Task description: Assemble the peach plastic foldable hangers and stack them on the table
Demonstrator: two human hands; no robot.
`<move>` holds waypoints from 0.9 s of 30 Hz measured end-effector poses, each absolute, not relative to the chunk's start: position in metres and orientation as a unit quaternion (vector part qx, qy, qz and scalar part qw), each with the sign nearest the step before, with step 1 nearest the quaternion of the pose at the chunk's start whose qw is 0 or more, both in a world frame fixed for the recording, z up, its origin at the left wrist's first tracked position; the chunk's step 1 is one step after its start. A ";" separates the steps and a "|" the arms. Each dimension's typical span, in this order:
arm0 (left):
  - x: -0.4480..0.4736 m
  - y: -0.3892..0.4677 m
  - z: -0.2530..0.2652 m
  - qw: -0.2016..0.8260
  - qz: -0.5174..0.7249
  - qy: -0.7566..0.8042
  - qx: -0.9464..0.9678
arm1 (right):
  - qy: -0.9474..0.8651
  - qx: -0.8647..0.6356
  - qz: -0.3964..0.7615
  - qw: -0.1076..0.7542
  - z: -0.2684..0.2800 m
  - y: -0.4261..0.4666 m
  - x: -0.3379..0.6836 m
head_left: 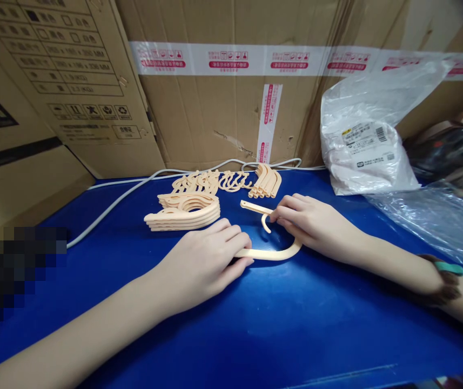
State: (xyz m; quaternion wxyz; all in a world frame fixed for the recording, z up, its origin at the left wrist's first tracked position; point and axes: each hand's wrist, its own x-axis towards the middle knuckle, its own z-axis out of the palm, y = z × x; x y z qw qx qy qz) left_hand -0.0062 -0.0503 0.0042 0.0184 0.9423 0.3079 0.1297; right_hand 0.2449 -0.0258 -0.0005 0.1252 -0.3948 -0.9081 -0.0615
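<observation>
A cream plastic clothes hanger (274, 254) lies just over the blue table top, its curved arm bending round toward the right. My left hand (209, 259) pinches the near end of that arm between thumb and fingers. At the bend, my right hand (314, 222) is closed on the hanger; a small hook (266, 222) and a straight arm piece (253, 206) stick out to the left of its fingers. Those fingers hide the joint between the parts. Behind my left hand is a stack of folded hangers (185, 212).
Farther back lie several loose hooks (202, 182) and a bunch of curved hanger arms (266, 181). A pale cable (113, 212) runs along the cardboard boxes (215, 108). At the right stand a white plastic bag (364, 146) and a clear plastic sheet (434, 216).
</observation>
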 end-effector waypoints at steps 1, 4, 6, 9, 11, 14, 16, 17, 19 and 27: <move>-0.006 -0.050 0.004 0.013 0.133 0.306 0.942 | -0.908 -0.395 -0.064 0.123 -0.001 -0.025 0.245; -0.005 -0.049 0.002 0.002 0.124 0.298 0.946 | -0.908 -0.396 -0.066 0.122 -0.002 -0.023 0.246; -0.005 -0.048 0.001 -0.002 0.114 0.294 0.949 | -0.907 -0.399 -0.066 0.121 -0.003 -0.022 0.246; -0.005 -0.048 0.000 -0.003 0.105 0.291 0.951 | -0.905 -0.402 -0.070 0.119 -0.005 -0.021 0.245; -0.005 -0.048 0.000 -0.001 0.102 0.292 0.951 | -0.902 -0.406 -0.072 0.128 -0.005 -0.021 0.245; -0.005 -0.049 0.000 0.006 0.099 0.293 0.951 | -0.896 -0.415 -0.058 0.151 -0.006 -0.021 0.245; -0.004 -0.050 0.000 0.013 0.098 0.295 0.950 | -0.893 -0.419 -0.040 0.162 -0.007 -0.022 0.245; -0.003 -0.050 0.001 0.016 0.099 0.297 0.949 | -0.891 -0.421 -0.033 0.165 -0.007 -0.021 0.245; -0.002 -0.051 0.005 0.021 0.099 0.302 0.948 | -0.890 -0.424 -0.027 0.165 -0.007 -0.021 0.246; -0.001 -0.008 0.054 -0.079 0.100 0.410 0.903 | -0.909 -0.372 -0.121 0.141 0.000 -0.024 0.245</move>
